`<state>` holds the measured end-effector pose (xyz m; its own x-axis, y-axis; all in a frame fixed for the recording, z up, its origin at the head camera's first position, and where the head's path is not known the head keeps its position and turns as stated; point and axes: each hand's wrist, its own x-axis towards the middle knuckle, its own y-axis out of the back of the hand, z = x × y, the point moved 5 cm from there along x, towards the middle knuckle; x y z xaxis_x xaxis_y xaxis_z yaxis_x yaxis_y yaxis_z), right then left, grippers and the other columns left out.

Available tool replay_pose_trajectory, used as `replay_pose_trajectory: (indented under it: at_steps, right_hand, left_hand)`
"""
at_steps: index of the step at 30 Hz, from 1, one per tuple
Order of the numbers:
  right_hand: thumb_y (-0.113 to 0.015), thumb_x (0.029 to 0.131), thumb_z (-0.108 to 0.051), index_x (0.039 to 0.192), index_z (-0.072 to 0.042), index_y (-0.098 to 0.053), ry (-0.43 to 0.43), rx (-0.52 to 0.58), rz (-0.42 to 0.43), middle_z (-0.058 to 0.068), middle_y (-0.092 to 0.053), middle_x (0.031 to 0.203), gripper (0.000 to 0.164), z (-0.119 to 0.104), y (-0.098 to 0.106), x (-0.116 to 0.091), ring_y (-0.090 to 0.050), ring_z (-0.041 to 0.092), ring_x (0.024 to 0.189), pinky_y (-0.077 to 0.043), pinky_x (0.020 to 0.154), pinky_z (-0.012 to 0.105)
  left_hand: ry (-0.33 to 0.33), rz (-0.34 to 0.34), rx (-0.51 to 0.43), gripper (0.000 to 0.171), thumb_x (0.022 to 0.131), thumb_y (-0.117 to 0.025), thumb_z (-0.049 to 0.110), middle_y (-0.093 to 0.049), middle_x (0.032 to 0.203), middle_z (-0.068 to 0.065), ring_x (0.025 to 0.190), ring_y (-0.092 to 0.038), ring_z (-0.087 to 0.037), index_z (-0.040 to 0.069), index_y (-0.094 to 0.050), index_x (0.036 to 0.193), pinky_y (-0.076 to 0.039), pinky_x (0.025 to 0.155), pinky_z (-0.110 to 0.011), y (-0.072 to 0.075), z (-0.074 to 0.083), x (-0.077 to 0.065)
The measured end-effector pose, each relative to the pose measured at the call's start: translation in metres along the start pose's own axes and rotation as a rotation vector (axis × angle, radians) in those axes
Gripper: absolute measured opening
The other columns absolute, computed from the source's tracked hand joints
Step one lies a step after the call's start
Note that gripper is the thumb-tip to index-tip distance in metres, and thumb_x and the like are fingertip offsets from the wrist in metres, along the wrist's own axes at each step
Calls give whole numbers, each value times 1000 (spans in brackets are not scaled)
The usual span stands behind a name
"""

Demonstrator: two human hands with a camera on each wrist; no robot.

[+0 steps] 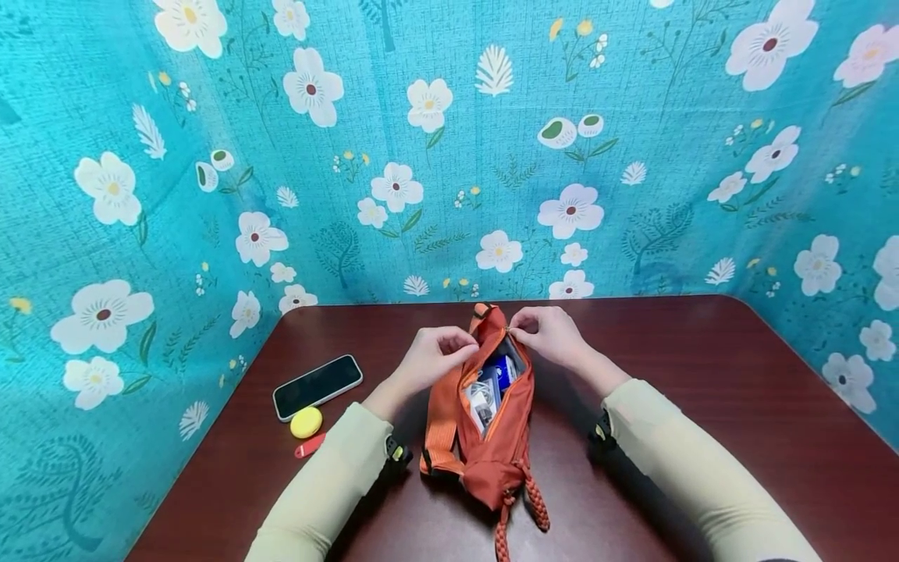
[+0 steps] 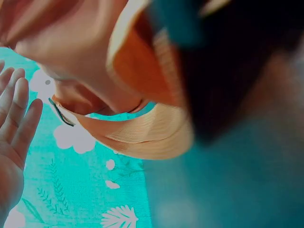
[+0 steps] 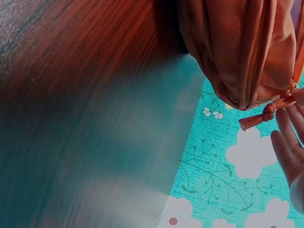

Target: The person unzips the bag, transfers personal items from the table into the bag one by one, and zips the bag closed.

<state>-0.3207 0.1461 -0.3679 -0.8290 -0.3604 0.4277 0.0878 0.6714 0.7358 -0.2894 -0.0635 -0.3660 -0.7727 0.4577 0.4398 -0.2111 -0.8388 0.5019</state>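
An orange-red sling bag (image 1: pixel 495 457) lies lengthwise on the table, its main zipper parted. Inside show a coiled white cable (image 1: pixel 481 393) and a blue packet (image 1: pixel 504 371). My left hand (image 1: pixel 434 355) is at the bag's far left side, thumb and forefinger pinching the rim of the opening. In the left wrist view the other fingers (image 2: pixel 19 107) stretch loosely beside the bag. At the far end of the opening my right hand (image 1: pixel 551 334) pinches the zipper pull, whose knotted cord tassel (image 3: pixel 268 113) hangs from the fingers in the right wrist view.
On the left of the table (image 1: pixel 674 367) lie a dark-screened phone (image 1: pixel 318 387), a round yellow case (image 1: pixel 306 422) and a small red item (image 1: pixel 309 446) partly behind my left sleeve. An orange strap (image 1: pixel 441 429) runs along the bag's left side. Flowered turquoise cloth (image 1: pixel 435 218) surrounds the table.
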Motion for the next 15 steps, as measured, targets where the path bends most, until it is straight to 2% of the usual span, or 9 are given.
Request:
replay_pose_trajectory:
  at_steps: [3,7,11,15]
  right_hand:
    - [-73,87,-11,86,-9,-71,12,23,3,0,-70,84,4,0,1,0,-66,13,73,-54,69,37]
    - [-73,86,-8,86,-7,-71,33,58,11,1,-69,84,2,-4,2,1,-66,14,76,-55,69,36]
    - [-73,86,-8,87,-6,-70,52,67,17,1,-69,85,4,-9,3,0,-66,15,77,-55,70,37]
    - [-73,87,-8,87,-5,-70,73,71,19,1,-69,84,4,-14,5,0,-66,16,78,-55,71,38]
  left_hand:
    - [20,9,-3,13,90,-71,14,-68,80,-6,63,-58,-14,3,-72,97,-49,58,-27,0,-2,15]
    - [47,13,-11,14,90,-71,10,-69,88,-3,68,-59,-15,4,-72,102,-48,60,-26,-1,-5,32]
    - [88,-22,-41,20,91,-69,9,-67,98,-2,77,-59,-17,8,-71,111,-50,65,-28,-4,-11,46]
    - [123,-72,-69,27,91,-69,8,-66,108,-3,83,-60,-18,8,-70,117,-51,73,-28,-7,-20,57]
